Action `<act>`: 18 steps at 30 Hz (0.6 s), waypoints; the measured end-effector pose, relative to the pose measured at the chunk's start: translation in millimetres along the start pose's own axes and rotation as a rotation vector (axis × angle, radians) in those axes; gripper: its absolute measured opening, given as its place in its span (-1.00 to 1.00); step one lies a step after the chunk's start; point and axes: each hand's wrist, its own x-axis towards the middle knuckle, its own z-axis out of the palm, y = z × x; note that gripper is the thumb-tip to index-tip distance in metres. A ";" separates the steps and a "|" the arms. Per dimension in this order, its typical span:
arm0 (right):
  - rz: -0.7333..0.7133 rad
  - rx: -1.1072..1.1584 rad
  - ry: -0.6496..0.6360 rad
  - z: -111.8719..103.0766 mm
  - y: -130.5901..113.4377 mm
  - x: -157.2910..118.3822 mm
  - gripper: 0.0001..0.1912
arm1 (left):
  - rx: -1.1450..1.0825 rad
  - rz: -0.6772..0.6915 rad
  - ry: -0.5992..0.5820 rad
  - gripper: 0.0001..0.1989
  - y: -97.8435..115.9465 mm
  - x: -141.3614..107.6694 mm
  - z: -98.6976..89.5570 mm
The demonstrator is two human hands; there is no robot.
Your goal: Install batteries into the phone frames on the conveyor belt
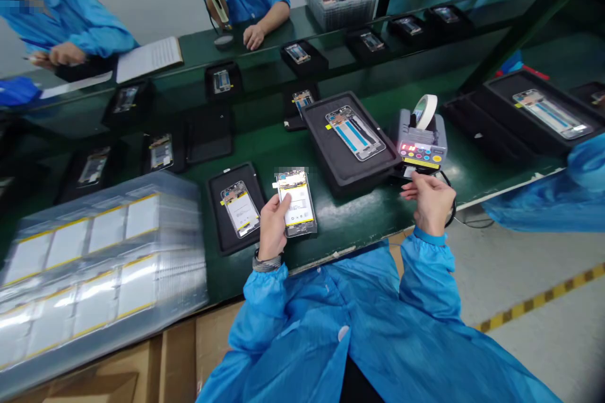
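My left hand (273, 227) grips an opened phone body (299, 204) by its left edge, thumb on top, with a white battery showing inside. My right hand (432, 201) is at the front of a grey tape dispenser (420, 135) with a white tape roll (426, 111) on top. Its fingers are pinched at a small whitish piece by the outlet, which looks like tape. Left of my left hand, another phone body with a battery (240, 209) lies in a black tray (215, 186). Behind, a phone body without a battery (357, 133) lies on stacked black trays (316, 116).
Clear plastic trays of batteries (182, 252) stand at the left. Black trays with phone bodies line the green bench (265, 157) and the strip beyond. Co-workers in blue sit opposite; a blue sleeve (543, 195) is at the right. A slanted dark post (515, 31) crosses the upper right.
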 end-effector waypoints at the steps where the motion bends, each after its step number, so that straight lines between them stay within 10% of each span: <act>1: -0.007 -0.013 0.015 1.3 -0.1 0.6 -0.86 | 0.006 0.007 -0.001 -0.35 0.3 -0.3 0.1; 9: -0.096 -0.045 0.018 -7.9 5.8 -21.1 -0.93 | 0.053 0.143 0.030 -0.38 9.8 -0.2 4.8; 18: 0.036 -0.007 -0.741 56.4 5.1 -147.2 -0.62 | 0.089 0.437 0.056 -0.49 7.2 -5.4 22.3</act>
